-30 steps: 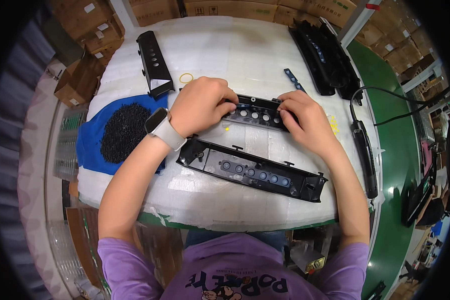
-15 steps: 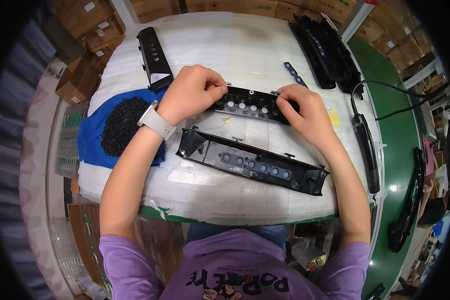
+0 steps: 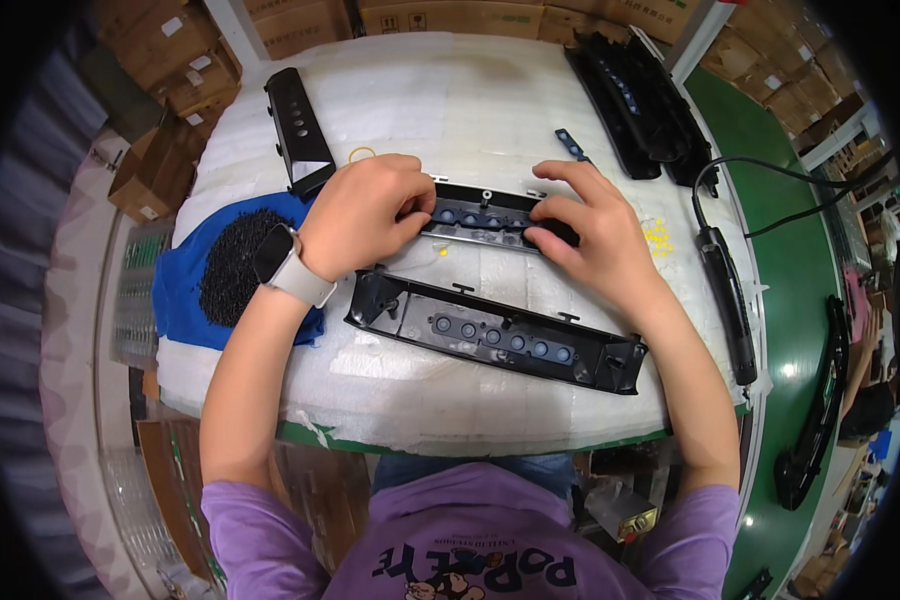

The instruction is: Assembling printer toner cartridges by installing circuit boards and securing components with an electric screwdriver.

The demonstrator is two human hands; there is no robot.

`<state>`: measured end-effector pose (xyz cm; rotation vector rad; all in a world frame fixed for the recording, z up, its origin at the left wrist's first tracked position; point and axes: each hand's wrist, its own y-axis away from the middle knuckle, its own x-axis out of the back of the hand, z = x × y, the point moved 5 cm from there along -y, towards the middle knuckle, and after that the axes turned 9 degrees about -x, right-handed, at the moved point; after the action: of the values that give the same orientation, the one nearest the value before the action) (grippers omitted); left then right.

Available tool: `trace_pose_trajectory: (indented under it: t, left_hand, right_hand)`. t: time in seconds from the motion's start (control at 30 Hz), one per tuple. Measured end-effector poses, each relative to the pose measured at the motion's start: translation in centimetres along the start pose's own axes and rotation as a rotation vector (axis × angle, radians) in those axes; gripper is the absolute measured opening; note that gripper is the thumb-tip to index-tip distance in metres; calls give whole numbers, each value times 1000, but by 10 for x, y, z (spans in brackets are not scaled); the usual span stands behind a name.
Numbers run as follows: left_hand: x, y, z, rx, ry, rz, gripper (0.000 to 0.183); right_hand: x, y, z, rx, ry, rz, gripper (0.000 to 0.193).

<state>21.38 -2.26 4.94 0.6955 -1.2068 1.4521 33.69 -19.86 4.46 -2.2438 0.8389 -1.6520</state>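
Observation:
My left hand (image 3: 370,215), with a white-strapped watch on its wrist, grips the left end of a long black plastic panel (image 3: 485,218) that has a row of round button holes. My right hand (image 3: 595,235) presses down on that panel's right end, fingers spread over it. The panel lies flat on the white padded table (image 3: 440,110). A second, similar black panel (image 3: 495,332) lies just in front of it, nearer to me, untouched.
A pile of small black parts (image 3: 232,262) sits on a blue cloth (image 3: 175,300) at the left. Another black panel (image 3: 298,130) lies at the back left, more black housings (image 3: 640,100) at the back right. A black electric screwdriver (image 3: 730,305) with its cable lies at the right edge.
Both hands stay on the far panel; the left hand has shifted slightly along its left end, and the view has moved a little.

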Motion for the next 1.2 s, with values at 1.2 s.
trace_pose_trajectory:
  t: [1.2]
  left_hand:
    - [19,21,18,-156,311,-150,30]
  right_hand:
    - [12,17,-9,-61,-204,-501,23]
